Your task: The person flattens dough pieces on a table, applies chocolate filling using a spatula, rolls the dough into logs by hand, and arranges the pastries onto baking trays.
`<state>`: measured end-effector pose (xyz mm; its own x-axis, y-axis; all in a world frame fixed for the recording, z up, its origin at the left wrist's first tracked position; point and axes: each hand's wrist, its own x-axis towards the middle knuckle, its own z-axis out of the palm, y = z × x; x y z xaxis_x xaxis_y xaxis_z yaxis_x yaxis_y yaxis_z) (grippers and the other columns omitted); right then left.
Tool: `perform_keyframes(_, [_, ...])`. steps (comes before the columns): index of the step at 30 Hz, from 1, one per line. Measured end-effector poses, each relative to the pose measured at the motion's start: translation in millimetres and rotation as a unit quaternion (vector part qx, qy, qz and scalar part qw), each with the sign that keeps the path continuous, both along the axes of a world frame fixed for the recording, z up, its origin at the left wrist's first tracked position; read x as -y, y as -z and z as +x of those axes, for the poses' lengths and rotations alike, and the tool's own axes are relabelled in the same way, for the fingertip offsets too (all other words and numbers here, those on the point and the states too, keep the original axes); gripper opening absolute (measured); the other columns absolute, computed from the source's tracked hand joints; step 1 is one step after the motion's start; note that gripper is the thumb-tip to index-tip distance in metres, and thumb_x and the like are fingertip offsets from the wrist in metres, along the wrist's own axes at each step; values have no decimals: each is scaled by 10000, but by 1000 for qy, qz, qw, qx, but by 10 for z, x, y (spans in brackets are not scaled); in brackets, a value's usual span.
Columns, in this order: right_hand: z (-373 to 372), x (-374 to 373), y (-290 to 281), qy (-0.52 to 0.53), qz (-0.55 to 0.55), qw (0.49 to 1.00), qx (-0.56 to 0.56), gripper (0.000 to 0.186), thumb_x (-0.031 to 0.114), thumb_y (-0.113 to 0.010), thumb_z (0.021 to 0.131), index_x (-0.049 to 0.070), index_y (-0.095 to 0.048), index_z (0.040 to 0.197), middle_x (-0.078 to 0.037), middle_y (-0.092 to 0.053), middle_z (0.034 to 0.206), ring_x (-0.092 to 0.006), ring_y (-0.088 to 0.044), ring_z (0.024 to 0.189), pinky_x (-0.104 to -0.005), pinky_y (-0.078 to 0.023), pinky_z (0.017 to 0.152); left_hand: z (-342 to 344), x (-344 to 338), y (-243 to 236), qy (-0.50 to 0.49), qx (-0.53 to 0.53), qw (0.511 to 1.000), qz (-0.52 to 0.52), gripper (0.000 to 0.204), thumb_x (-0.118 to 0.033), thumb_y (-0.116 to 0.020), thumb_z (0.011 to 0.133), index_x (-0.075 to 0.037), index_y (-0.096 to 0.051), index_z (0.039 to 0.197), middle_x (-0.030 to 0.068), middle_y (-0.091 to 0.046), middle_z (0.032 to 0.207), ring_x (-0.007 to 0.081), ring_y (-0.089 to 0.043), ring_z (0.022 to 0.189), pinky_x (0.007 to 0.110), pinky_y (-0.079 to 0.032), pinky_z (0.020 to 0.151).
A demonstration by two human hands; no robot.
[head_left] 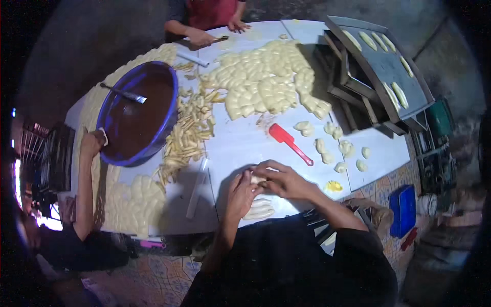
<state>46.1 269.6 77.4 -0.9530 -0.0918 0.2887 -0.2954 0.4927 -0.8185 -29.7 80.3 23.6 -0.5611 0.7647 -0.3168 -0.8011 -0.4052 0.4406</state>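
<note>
My left hand point(240, 197) and my right hand point(287, 181) meet over the near edge of the white table point(232, 148). Their fingers are closed around a small piece of pale dough point(259, 180), mostly hidden by them. Just below it lie a few long rolled dough pieces point(260, 210), close to my body. A red spatula point(284, 137) rests on the tabletop beyond my right hand. To its right are several loose dough lumps point(321, 146) and a yellow smear point(334, 185).
Left stands a blue basin point(173, 110) of brown paste, beside pale yellow strips point(186, 135) and a white rod point(198, 189). Flattened dough pieces point(261, 77) cover the far middle. Stacked metal trays point(409, 84) rise far right. Co-workers' hands are at the left point(92, 143) and far edge point(199, 37).
</note>
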Motion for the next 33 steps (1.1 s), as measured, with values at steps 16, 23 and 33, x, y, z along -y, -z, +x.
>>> perform_keyframes(16, [-215, 428, 768, 122, 157, 980, 12, 466, 86, -625, 914, -19, -538, 1360, -228, -621, 1297, -391, -592, 1221, -435, -551, 961, -161, 278, 449, -72, -686, 554, -467, 484, -67, -541, 984, 44, -477, 1451, 289, -455, 1512, 456, -355, 1464, 580, -265, 1198])
perform_keyframes(23, [-170, 339, 1028, 11, 426, 904, -30, 620, 265, -608, 948, 43, -430, 1499, -178, -450, 1550, -320, -375, 1486, -507, -320, 1207, -137, 298, 233, 136, -776, 418, -452, 799, -491, -522, 996, -18, -273, 1591, 249, -436, 1550, 390, -360, 1481, 619, -190, 1208])
perform_keyframes(33, [-22, 229, 1021, 41, 382, 923, 0, 471, 284, -608, 969, 54, -584, 1379, -114, -561, 1480, -309, -452, 1431, -520, -374, 1150, -167, 1087, 674, -166, -608, 232, -741, 636, -166, -717, 871, -6, -492, 1445, 188, -616, 1289, 389, -555, 1220, 493, -396, 1097])
